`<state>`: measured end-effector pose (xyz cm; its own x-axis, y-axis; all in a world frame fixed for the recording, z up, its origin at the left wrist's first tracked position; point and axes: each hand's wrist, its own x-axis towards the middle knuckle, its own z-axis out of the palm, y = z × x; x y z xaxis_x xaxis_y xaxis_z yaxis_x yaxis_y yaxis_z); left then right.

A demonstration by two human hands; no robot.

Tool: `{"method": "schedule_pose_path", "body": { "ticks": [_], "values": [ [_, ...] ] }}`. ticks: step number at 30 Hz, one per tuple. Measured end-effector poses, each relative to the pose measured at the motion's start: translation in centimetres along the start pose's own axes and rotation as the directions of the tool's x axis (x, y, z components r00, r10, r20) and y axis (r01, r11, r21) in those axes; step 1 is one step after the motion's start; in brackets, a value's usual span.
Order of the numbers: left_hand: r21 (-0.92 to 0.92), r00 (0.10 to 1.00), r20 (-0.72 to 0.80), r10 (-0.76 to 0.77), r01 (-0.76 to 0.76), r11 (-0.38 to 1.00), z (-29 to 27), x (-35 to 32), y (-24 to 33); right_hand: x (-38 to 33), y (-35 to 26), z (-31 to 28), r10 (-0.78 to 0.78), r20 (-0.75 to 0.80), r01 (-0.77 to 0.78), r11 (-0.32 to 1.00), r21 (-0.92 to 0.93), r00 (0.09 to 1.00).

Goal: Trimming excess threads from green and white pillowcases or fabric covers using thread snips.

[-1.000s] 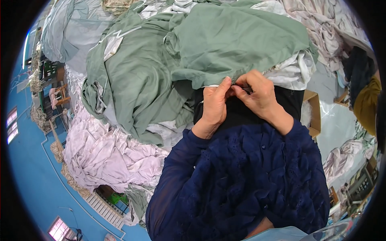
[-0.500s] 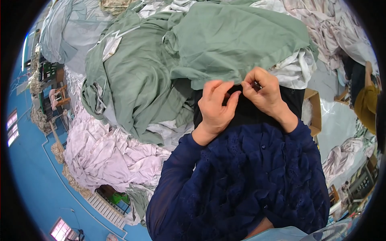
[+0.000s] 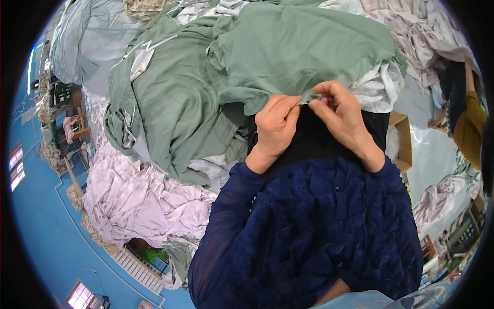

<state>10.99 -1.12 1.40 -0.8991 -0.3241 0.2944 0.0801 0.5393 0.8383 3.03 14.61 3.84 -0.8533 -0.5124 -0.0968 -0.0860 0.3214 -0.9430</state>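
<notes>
1. The left hand point(image 3: 275, 123) and the right hand point(image 3: 342, 116) are both closed in a pinch on the near hem of the sage-green cloth point(image 3: 303, 49), fingertips almost meeting.
2. From the grip, the cloth spreads away toward 12 o'clock; its hem runs 9-to-3 between the hands.
3. Both hands sit equally near the hem; something small may lie between the right fingers, too blurred to tell.
4. Pale lilac fabric point(image 3: 134, 201) is heaped at 8 o'clock.
</notes>
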Motion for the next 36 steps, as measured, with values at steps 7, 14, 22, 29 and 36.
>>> {"method": "schedule_pose_path", "body": {
  "ticks": [7, 14, 22, 29, 36],
  "values": [
    [0.073, 0.990, -0.077, 0.116, -0.110, 0.991, 0.4, -0.5, -0.4, -1.7, -0.9, -0.2, -0.092, 0.049, 0.098, 0.985, -0.144, 0.995],
    [0.138, 0.957, -0.093, 0.275, -0.261, 0.955, 0.8, -0.7, -1.0, -2.3, -0.1, -0.6, -0.106, 0.062, 0.112, 0.989, -0.096, 0.992],
    [0.161, 0.934, -0.082, 0.348, -0.332, 0.929, 1.0, -0.6, -1.2, -2.5, 0.3, -0.4, -0.139, 0.024, 0.141, 0.984, -0.106, 0.990],
    [0.169, 0.926, -0.072, 0.372, -0.356, 0.919, 1.1, -0.5, -1.1, -2.3, 0.5, -0.4, -0.149, 0.015, 0.150, 0.981, -0.124, 0.989],
    [0.177, 0.913, -0.068, 0.403, -0.386, 0.905, 1.3, -0.6, -1.4, -2.1, 0.5, -0.3, -0.150, 0.018, 0.151, 0.980, -0.126, 0.989]
  ]
}}
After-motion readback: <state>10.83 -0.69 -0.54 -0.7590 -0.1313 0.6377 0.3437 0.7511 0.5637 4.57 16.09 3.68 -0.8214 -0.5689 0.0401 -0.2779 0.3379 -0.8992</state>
